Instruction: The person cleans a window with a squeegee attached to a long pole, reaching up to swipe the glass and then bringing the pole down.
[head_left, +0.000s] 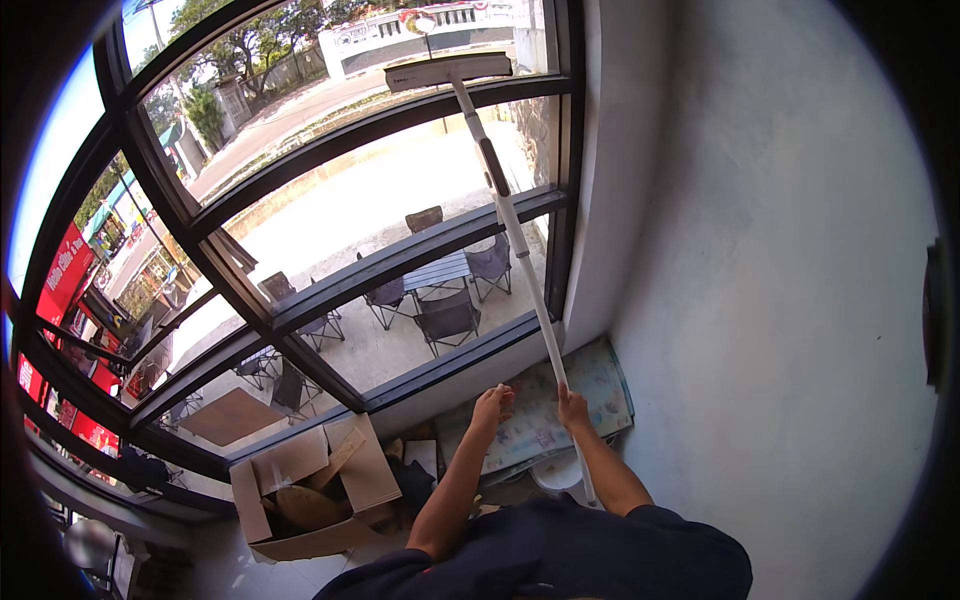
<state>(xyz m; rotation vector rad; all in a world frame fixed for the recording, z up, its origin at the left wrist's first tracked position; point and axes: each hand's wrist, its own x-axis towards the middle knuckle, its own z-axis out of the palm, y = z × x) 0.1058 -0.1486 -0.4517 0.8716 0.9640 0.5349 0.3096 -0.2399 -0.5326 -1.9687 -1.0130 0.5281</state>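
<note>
My right hand (573, 409) grips the lower part of a long white pole (537, 300). At its far end a squeegee head (448, 73) is up at the window, overlapping a dark horizontal frame bar (495, 94) and the pane above it; whether its blade touches the glass I cannot tell. Along the pole's upper half sits a grey-and-white spray section (491, 169). To the left of the pole, my left hand (492, 411) is raised with its fingers apart and nothing in it. The pole's lower end passes beside my right forearm.
An open cardboard box (304, 487) with items inside stands at lower left by the window. A folded patterned mat (540, 416) lies under the sill, near a white bucket (557, 471). The plain wall (765, 262) rises on the right. Folding chairs (448, 316) stand outside.
</note>
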